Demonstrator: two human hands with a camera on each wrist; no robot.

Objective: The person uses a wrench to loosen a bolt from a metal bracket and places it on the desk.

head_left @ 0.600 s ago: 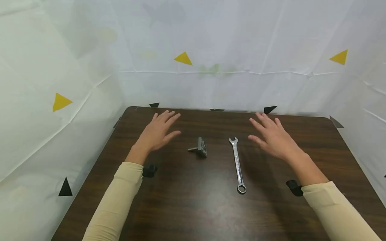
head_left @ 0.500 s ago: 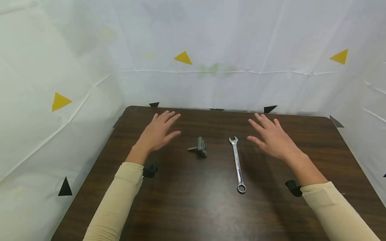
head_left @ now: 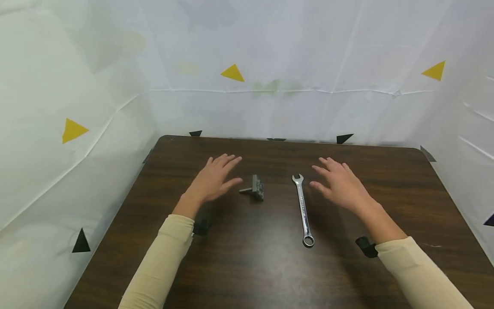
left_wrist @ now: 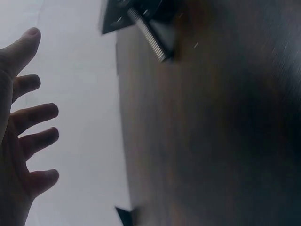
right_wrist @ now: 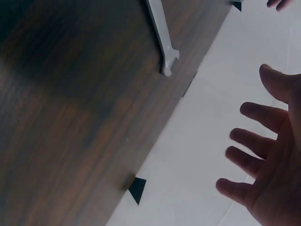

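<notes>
Both hands hover flat with fingers spread, holding nothing. The left hand (head_left: 214, 180) sits just left of the bolt (head_left: 254, 188), the right hand (head_left: 339, 185) just right of the wrench (head_left: 302, 209), both lying loose on the table (head_left: 251, 266).

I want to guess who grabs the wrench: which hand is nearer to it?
Right. The right hand hovers open just right of the wrench, near its open-jaw end. The left hand is farther left, beyond the small bolted metal block.
</notes>
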